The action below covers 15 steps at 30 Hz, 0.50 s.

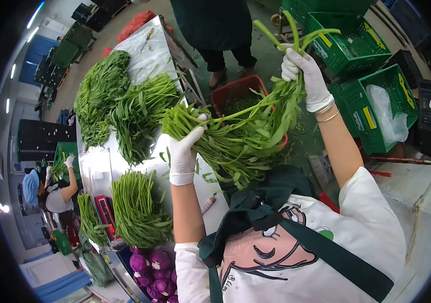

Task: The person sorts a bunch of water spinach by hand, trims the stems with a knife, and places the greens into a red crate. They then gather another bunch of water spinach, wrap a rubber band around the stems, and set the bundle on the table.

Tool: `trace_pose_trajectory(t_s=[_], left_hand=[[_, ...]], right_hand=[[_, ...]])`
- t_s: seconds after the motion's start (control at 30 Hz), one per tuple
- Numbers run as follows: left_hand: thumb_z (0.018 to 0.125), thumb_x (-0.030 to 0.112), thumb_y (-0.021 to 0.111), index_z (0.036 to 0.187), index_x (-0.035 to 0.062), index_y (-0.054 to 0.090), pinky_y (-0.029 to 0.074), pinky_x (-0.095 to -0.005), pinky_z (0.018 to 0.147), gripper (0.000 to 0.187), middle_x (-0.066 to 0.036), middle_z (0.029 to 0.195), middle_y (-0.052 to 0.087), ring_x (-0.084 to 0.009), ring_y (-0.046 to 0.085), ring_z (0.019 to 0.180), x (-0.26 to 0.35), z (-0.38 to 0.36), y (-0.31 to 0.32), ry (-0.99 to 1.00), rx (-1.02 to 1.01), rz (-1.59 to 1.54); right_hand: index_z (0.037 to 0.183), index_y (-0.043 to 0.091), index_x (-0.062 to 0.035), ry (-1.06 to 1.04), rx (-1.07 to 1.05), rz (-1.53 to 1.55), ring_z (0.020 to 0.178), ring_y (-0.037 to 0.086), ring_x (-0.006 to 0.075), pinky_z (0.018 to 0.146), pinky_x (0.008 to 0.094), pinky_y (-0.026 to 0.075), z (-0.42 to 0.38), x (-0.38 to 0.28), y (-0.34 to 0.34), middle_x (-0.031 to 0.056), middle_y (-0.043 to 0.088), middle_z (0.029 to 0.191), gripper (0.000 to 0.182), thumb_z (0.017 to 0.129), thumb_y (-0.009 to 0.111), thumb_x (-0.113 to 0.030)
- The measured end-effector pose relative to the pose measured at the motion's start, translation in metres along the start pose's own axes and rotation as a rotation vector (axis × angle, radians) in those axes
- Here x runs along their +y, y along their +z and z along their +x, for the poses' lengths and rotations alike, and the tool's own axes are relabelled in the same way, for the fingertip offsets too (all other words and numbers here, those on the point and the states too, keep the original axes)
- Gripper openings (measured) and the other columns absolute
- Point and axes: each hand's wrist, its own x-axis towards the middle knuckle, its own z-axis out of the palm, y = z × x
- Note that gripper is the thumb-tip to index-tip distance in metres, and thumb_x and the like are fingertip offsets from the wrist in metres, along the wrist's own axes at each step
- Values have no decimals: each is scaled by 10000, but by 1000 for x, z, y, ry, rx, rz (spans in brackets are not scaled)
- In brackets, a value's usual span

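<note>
Gloved in white, my left hand [184, 154] is closed round a thick bunch of leafy green stems [230, 151], its cut ends showing above the fingers. My right hand [306, 78], also gloved, is raised at the upper right and wrapped round a few long stems [296, 33], whose leaves hang down towards the bunch. Beside my left hand, piles of the same greens [142, 108] lie on the metal table [208, 194]. Another upright bundle [137, 207] stands nearer the front.
A red bin [220, 96] with leaf scraps is on the floor. Green crates [349, 45] stand at the right. A person in a dark apron [213, 25] is across from me; another person [56, 192] handles greens at the left. Purple cabbages [160, 260] sit low down.
</note>
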Motion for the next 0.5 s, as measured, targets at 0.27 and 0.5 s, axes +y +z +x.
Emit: trace_pose_trajectory(t_s=[0.27,0.5], left_hand=[[758,-48,605,1175,12,476,524,-343,761,440,-107,983,615,-204,605,848,-3,-3,-14,48,175,-134],[824,61,597,1038,23,586,526,-336,747,218,-81,934,619,-190,595,872,13,-7,-40,145,303,-271]], right_hand=[[1108,530,27,-236,-2,230,528,279,66,505,225,265,7,-20,-32,-56,245,621,351,948,534,-285],[1095,536,-23,-476,268,390,536,258,73,511,241,268,27,-30,-104,-59,219,613,287,948,533,-269]])
